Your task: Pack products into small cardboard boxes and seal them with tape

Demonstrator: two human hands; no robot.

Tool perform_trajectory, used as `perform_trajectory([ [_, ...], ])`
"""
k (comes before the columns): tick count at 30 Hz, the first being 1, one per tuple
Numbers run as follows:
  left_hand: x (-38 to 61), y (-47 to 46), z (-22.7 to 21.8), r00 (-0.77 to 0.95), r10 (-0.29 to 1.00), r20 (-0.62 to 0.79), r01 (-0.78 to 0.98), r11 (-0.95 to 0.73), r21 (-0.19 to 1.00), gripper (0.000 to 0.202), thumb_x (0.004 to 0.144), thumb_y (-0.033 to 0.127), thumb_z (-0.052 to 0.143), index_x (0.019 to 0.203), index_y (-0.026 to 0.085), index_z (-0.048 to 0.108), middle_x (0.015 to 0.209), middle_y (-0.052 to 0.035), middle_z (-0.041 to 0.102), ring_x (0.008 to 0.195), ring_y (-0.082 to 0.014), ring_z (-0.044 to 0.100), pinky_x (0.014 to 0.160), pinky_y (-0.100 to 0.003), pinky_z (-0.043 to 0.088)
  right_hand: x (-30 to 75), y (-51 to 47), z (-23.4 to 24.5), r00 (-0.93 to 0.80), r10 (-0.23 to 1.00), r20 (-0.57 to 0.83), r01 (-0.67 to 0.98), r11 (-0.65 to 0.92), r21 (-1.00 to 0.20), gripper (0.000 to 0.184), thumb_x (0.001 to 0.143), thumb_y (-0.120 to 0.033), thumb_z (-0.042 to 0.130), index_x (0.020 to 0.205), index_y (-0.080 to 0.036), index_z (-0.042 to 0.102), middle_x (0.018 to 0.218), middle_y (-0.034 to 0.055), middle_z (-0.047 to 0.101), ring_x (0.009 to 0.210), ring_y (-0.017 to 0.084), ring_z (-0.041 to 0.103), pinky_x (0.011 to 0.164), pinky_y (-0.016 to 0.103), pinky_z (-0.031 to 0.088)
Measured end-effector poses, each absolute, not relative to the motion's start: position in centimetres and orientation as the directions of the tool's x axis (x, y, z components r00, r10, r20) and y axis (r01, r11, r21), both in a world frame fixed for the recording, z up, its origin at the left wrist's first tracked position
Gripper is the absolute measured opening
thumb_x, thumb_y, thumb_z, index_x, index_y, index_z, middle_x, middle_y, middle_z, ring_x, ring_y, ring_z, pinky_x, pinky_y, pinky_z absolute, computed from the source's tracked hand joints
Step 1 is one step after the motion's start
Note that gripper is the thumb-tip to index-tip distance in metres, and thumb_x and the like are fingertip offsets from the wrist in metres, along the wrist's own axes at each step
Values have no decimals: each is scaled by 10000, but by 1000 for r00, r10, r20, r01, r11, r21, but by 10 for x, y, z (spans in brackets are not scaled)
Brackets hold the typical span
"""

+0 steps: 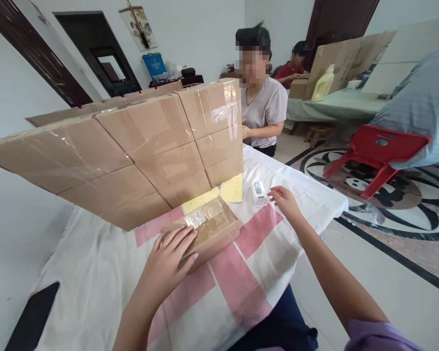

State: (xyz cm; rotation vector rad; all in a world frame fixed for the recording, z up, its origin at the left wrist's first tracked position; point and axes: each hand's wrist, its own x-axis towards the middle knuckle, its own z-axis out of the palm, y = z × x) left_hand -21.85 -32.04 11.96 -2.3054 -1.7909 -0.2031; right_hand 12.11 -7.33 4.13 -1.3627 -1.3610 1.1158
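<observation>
A small cardboard box sealed with clear tape lies on the cloth-covered table in front of me. My left hand rests on its near left end, fingers spread over the top and the thumb along the side. Beyond the box's right end stands a small white object with a dark, screen-like patch on top; its exact kind is unclear. My right hand hovers just to the right of it, with fingers stretched out and nothing visible in them. The fingertips appear slightly apart from the white object.
A taped cardboard partition rises across the table behind the box, over a yellow sheet. Past it a person stands at the table's far side. To the right are a red plastic stool and a yellow jug on another table.
</observation>
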Motion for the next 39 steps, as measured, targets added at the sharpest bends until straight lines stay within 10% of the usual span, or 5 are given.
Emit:
perform_trajectory([
  [11, -204, -323, 118, 267, 856, 443, 962, -208, -176, 447, 928, 278, 611, 1368, 224, 554, 1389, -90, 646, 1298, -325, 551, 1046, -515, 419, 109, -35, 56, -116, 992, -44, 50, -38, -998, 250, 814, -422, 606, 966, -223, 591, 1027, 61, 618, 940, 219, 618, 610, 306, 587],
  [18, -100, -303, 108, 444, 484, 753, 766, -641, -40, 164, 858, 125, 608, 983, 201, 682, 931, -44, 767, 953, -224, 658, 876, -414, 471, 108, -29, 59, -172, 983, -64, -43, -73, -996, 263, 830, -453, 607, 986, -243, 574, 1018, 49, 621, 969, 216, 602, 641, 304, 590],
  [23, -34, -239, 46, 319, 564, 762, 760, -633, 150, 327, 821, 166, 660, 1133, 256, 618, 1088, -54, 723, 1031, -229, 641, 915, -392, 493, 99, -24, 68, -231, 964, -133, -76, -154, -985, 304, 801, -493, 638, 983, -253, 595, 1021, 62, 612, 941, 227, 569, 610, 338, 604],
  [30, -18, -117, -4, -307, 894, 327, 564, -107, 819, 988, 732, 330, 778, 1520, 203, 195, 1583, -215, 318, 1497, -330, 317, 1166, -489, 377, 92, -23, 69, -197, 962, -189, -194, -227, -954, 278, 790, -483, 624, 927, -248, 566, 946, 43, 539, 841, 197, 517, 589, 380, 627],
  [39, -30, -89, -2, -147, 982, 121, 647, 3, 763, 1066, 720, 505, 783, 1581, 260, 205, 1591, -104, 438, 1428, -357, 434, 1172, -482, 326, 95, -25, 68, -173, 960, -218, -227, -255, -940, 251, 808, -470, 621, 890, -240, 562, 780, -7, 451, 704, 158, 458, 534, 326, 607],
])
